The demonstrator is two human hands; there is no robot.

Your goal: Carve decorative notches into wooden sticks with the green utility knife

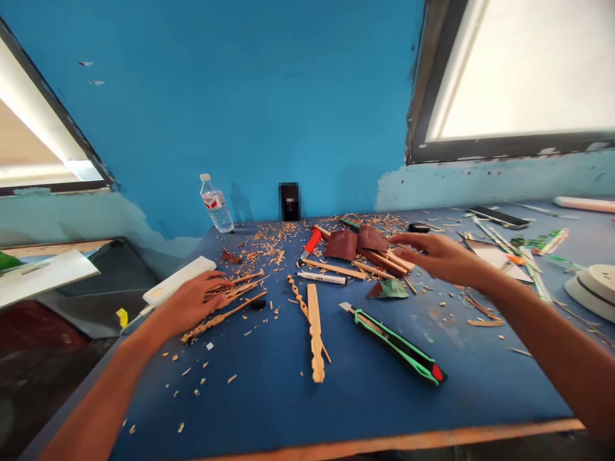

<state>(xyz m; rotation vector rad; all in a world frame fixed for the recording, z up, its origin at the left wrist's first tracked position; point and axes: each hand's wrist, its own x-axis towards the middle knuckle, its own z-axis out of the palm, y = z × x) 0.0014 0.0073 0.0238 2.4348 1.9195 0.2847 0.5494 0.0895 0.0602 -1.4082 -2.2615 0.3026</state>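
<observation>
My left hand [195,299] rests at the left of the blue table [298,397], its fingers curled over a bundle of thin carved wooden sticks [225,306]. My right hand [435,255] hovers palm down with fingers stretched out, holding nothing, above plain wooden sticks [379,261] and brown sandpaper pieces [353,243]. A flat notched wooden stick [315,333] lies in the middle, beside a thinner twisted one [298,296]. A green and black utility knife [396,342] lies to its right.
A white marker [321,277], a red-handled cutter [309,246], a water bottle [216,203] and a small black box [289,202] stand farther back. A white block [179,280] lies at the left edge, a phone [498,217] and tape roll [596,288] at right. Wood shavings lie scattered.
</observation>
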